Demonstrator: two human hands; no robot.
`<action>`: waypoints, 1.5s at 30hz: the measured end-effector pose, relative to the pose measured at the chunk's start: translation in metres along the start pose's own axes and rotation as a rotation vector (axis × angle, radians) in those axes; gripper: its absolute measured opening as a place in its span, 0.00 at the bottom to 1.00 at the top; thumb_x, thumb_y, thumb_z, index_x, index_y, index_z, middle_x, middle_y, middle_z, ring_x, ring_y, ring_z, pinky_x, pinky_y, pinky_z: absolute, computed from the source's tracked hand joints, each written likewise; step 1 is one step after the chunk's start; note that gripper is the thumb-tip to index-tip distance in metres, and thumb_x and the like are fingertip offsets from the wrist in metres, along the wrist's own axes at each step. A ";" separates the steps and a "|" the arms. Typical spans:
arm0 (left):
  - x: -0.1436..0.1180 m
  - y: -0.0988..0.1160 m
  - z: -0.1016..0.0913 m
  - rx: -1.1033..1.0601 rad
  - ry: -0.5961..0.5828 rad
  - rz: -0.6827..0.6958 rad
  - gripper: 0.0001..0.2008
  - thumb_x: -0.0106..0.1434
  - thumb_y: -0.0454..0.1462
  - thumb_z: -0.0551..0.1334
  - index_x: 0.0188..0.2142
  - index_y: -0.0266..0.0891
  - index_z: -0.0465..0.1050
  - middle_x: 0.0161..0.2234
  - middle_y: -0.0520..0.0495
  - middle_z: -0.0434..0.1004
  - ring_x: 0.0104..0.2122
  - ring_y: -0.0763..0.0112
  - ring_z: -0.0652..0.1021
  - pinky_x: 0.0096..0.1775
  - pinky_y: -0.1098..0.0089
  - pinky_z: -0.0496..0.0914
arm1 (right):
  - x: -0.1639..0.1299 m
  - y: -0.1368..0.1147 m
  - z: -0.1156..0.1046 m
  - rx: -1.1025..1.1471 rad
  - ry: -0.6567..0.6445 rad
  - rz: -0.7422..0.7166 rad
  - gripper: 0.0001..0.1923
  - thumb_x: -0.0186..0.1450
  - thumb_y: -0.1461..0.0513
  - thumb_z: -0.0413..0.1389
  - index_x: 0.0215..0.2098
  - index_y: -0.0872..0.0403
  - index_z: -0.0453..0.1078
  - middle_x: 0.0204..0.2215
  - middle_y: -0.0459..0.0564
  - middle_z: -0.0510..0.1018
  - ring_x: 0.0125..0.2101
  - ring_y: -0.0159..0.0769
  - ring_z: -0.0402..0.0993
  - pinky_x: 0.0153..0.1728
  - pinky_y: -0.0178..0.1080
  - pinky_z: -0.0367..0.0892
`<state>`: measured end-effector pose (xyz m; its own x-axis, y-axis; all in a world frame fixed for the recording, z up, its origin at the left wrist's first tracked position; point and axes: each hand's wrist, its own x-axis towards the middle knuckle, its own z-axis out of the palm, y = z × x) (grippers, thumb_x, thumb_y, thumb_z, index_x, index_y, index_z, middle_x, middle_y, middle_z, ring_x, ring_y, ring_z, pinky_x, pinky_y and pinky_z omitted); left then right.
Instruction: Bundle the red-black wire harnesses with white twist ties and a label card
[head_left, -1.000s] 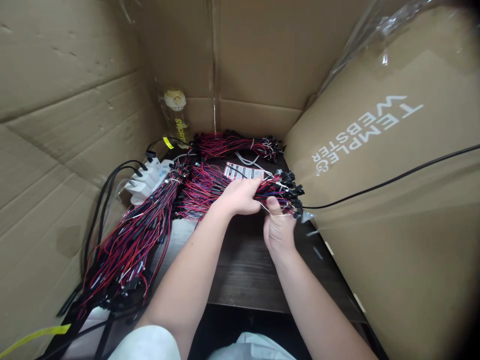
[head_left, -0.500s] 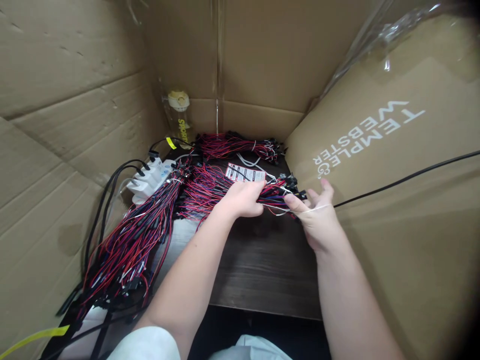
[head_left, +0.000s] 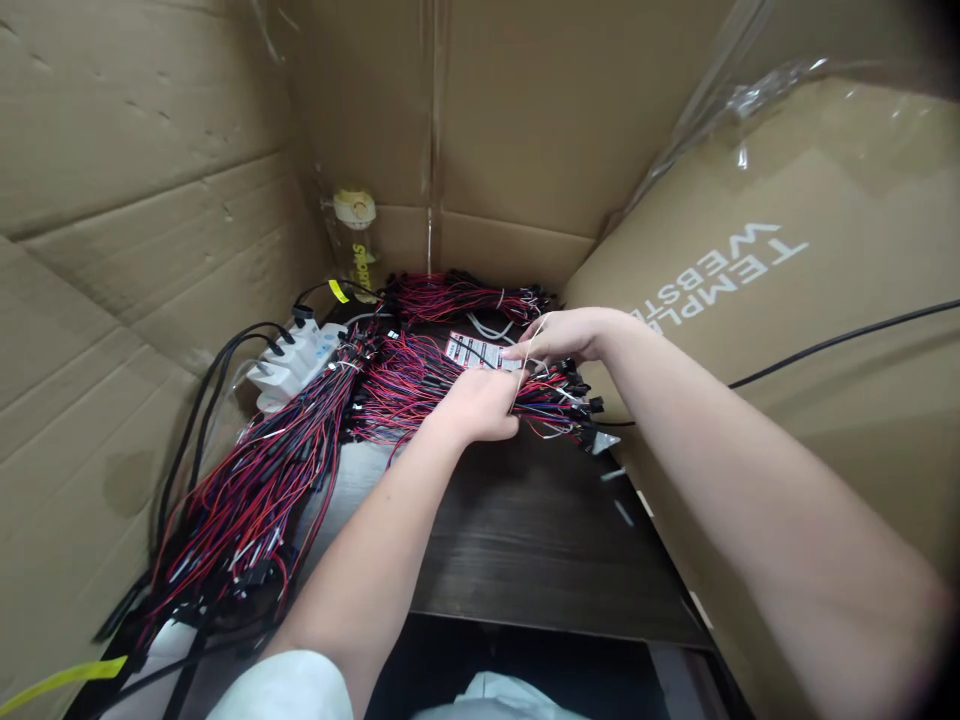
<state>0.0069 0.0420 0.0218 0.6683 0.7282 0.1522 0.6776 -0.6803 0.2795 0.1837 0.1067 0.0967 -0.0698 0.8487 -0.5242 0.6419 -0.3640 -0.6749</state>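
My left hand is closed around a bundle of thin red, blue and black wires with black connectors at its right end. A thin pale rubber band runs taut across the bundle, from just beside the left fingers up to my right hand. That right hand arches over the top of the bundle, fingers bent and holding the band; the fingertips are partly hidden. A printed label card lies on the wires behind the left hand.
Another tied wire bundle lies at the back, and a large one hangs at left beside a white power strip with black cables. A bottle stands in the corner. Cardboard walls enclose the dark wooden table.
My right hand has moved from the bundle's connector end to above the bundle, up and left. The band, earlier across that hand, now stretches over the wires. The left hand keeps its grip.
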 end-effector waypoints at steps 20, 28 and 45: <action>0.002 -0.029 -0.007 -0.449 0.220 -0.173 0.16 0.54 0.36 0.62 0.43 0.44 0.77 0.42 0.48 0.83 0.44 0.56 0.81 0.44 0.63 0.72 | -0.054 0.026 -0.027 -0.093 -0.067 0.161 0.08 0.65 0.60 0.65 0.36 0.58 0.76 0.28 0.62 0.83 0.09 0.33 0.61 0.13 0.40 0.69; 0.001 -0.043 -0.002 -0.999 0.235 -0.134 0.07 0.43 0.34 0.58 0.26 0.39 0.67 0.25 0.53 0.69 0.27 0.72 0.69 0.32 0.72 0.66 | -0.048 0.057 0.055 0.208 -0.014 -0.230 0.10 0.51 0.72 0.68 0.29 0.56 0.76 0.25 0.50 0.82 0.27 0.42 0.82 0.21 0.33 0.78; 0.004 -0.039 0.003 -1.001 0.247 -0.148 0.10 0.44 0.32 0.59 0.29 0.36 0.75 0.28 0.53 0.74 0.31 0.70 0.72 0.36 0.72 0.69 | -0.044 0.077 0.033 0.233 -0.403 -0.343 0.15 0.58 0.58 0.72 0.39 0.59 0.80 0.35 0.53 0.84 0.31 0.39 0.82 0.35 0.39 0.81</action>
<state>-0.0166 0.0712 0.0088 0.4412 0.8723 0.2108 0.1078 -0.2847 0.9525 0.2110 0.0281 0.0502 -0.5593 0.7362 -0.3810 0.3496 -0.2072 -0.9137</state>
